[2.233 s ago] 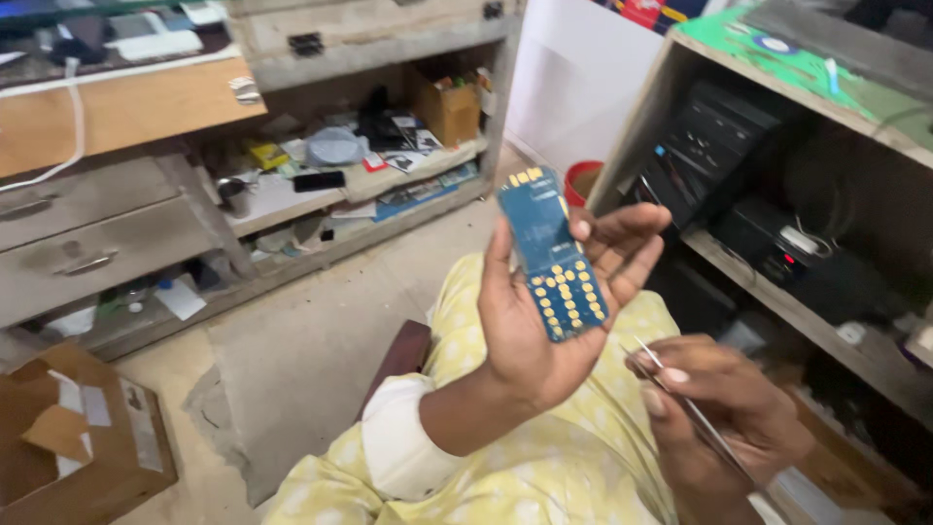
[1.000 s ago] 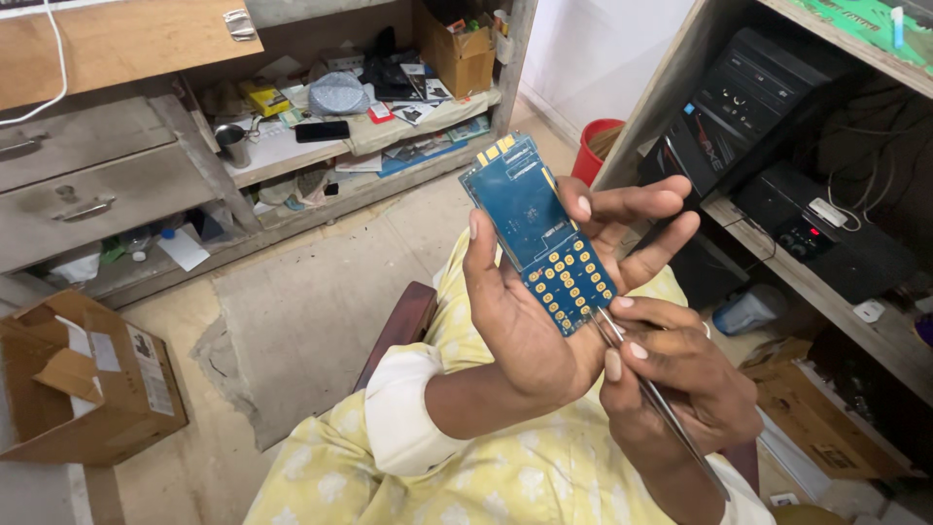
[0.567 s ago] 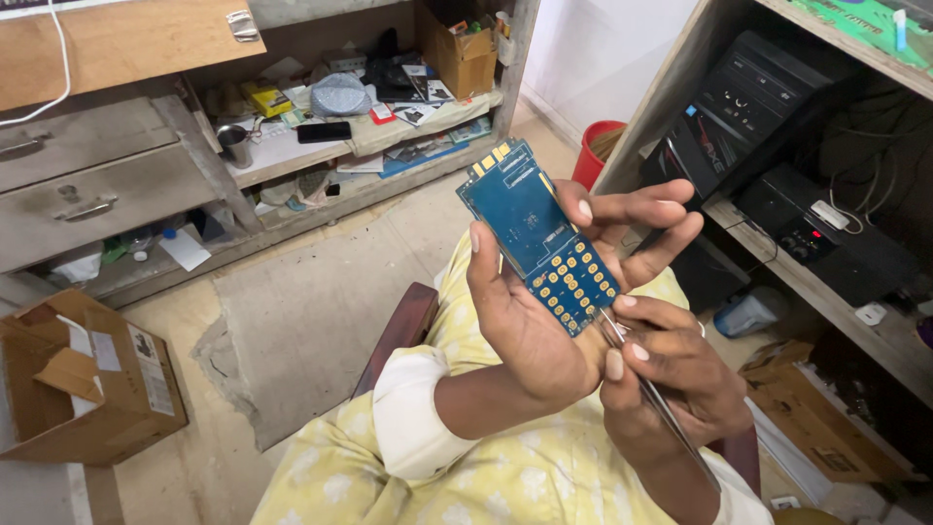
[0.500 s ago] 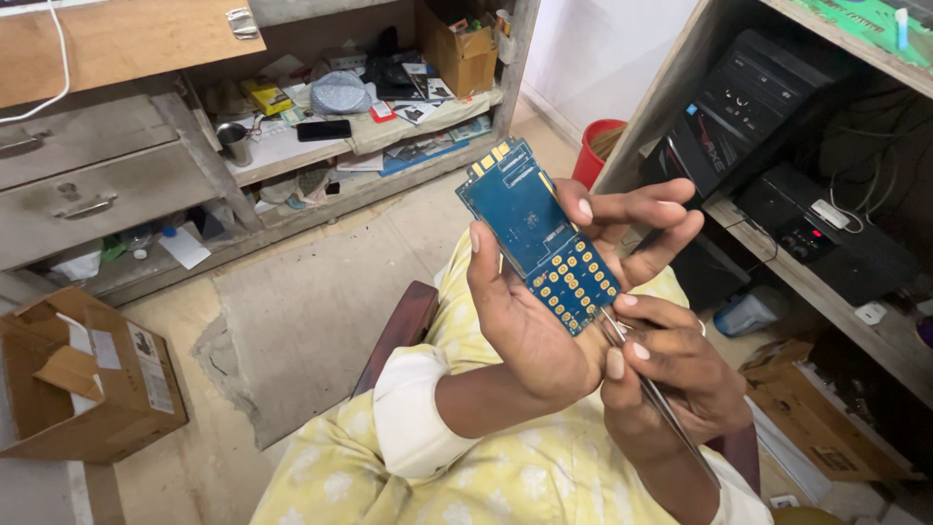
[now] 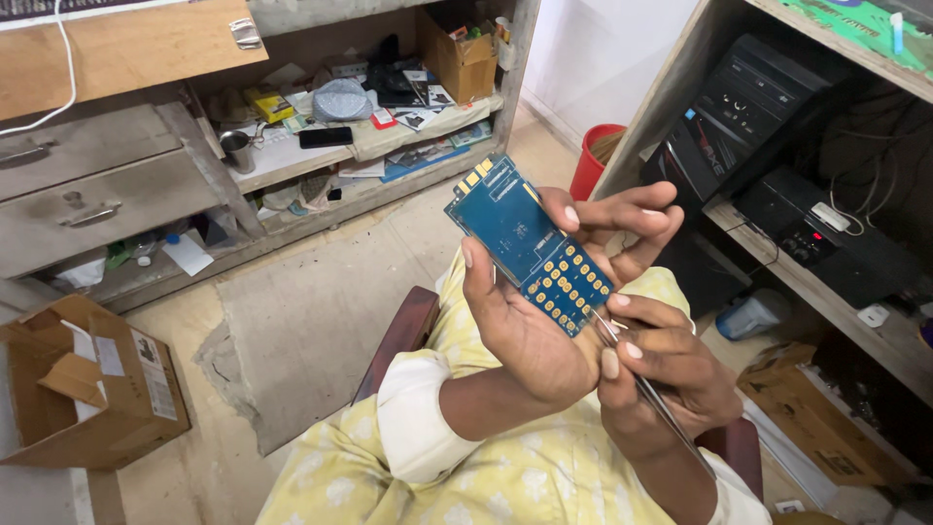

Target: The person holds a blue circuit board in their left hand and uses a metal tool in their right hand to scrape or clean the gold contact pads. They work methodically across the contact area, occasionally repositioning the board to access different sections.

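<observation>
The left hand (image 5: 530,335) gripped a blue rectangular circuit board with gold keypad contacts (image 5: 530,245), raised at chest height, thumb at the board's nine o'clock edge, fingers at three o'clock. The right hand (image 5: 661,374) pinched thin metal tweezers (image 5: 632,374), their tip touching the board's five o'clock corner. Judging by that contact, work on the board looked under way, nothing visibly removed. Below lay a bare concrete floor (image 5: 311,301); an open cardboard box (image 5: 87,389) at eight o'clock, cluttered wooden shelves (image 5: 321,146) at eleven, a red bucket (image 5: 595,160) at one
</observation>
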